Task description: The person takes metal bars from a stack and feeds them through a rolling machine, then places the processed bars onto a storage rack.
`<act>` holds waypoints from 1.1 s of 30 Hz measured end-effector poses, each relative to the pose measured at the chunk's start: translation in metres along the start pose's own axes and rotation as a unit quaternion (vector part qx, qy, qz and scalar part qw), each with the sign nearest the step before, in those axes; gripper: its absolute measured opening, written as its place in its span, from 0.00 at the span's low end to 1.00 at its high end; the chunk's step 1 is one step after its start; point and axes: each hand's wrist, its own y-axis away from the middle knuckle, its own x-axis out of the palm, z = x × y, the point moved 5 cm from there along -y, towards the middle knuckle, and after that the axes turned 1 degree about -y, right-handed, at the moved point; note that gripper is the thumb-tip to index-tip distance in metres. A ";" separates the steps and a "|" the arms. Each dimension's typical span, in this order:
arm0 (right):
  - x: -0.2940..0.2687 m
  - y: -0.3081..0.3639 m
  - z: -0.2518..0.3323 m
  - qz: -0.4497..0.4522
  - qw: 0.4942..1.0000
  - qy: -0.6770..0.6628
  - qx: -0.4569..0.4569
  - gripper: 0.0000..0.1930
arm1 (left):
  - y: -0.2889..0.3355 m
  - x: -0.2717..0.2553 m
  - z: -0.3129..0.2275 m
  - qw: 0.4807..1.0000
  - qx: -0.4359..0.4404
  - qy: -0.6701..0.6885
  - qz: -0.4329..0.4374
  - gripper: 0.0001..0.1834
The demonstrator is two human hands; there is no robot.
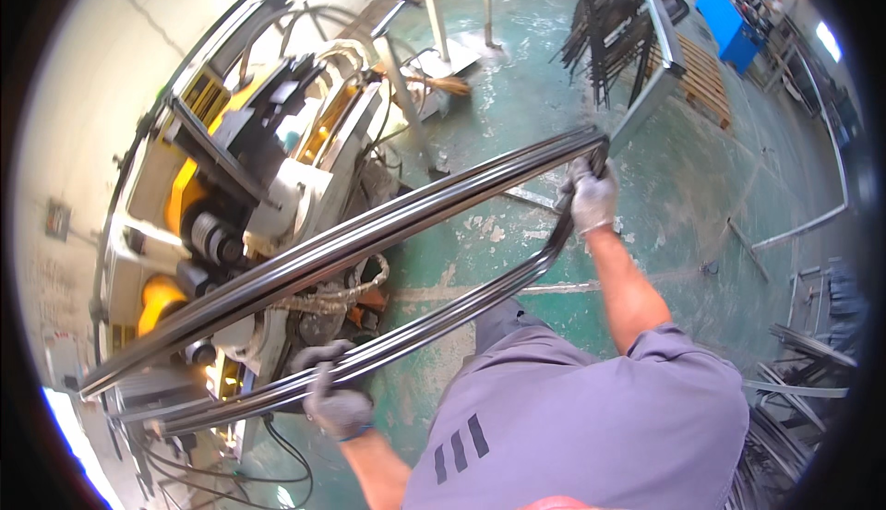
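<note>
I hold a bundle of long, glossy dark strips (pixel 443 198), bent back on itself in a narrow U with the bend at the right. My right hand (pixel 592 198), in a pale work glove, is closed around the bundle near the bend. Farther left, my left hand (pixel 338 401), in a grey glove, grips the lower leg of the bundle. The loose ends reach past a machine (pixel 231 224) with yellow and black parts, and the upper leg crosses in front of it. Whether the strips are metal or rubber I cannot make out.
A metal rack (pixel 660 72) draped with dark strips stands ahead, beside a wooden pallet (pixel 703 83). Blue equipment (pixel 729 25) is farther right. More strips (pixel 784 427) lie at the lower right. A broom head (pixel 449 85) and black cables (pixel 268 468) are near the machine.
</note>
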 end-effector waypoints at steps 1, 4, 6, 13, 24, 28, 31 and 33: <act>-0.017 -0.019 0.030 -0.016 0.998 0.043 -0.037 0.11 | 0.012 0.014 0.035 0.998 -0.055 0.040 -0.006 0.18; -0.103 -0.120 0.058 -0.062 0.973 0.166 -0.150 0.13 | 0.030 0.066 0.136 0.953 -0.224 0.188 0.076 0.23; -0.138 -0.174 0.095 -0.067 0.972 0.160 -0.159 0.13 | 0.036 0.116 0.182 0.933 -0.294 0.181 0.097 0.24; -0.195 -0.461 0.126 -0.183 0.827 0.480 -0.229 0.21 | 0.039 0.285 0.316 0.888 -0.407 -0.079 0.199 0.21; -0.148 -0.648 -0.027 -0.067 0.735 0.617 -0.274 0.30 | 0.027 0.256 0.316 0.892 -0.243 -0.370 0.088 0.16; -0.093 -0.459 -0.135 0.051 0.741 0.581 -0.331 0.27 | 0.067 0.196 0.291 0.922 -0.200 -0.332 0.009 0.17; -0.131 -0.297 -0.229 0.184 0.714 0.632 -0.237 0.25 | 0.099 0.120 0.259 0.922 -0.135 -0.359 -0.059 0.15; -0.155 -0.196 -0.277 0.296 0.656 0.678 -0.147 0.24 | 0.131 0.057 0.229 0.896 -0.077 -0.418 -0.129 0.13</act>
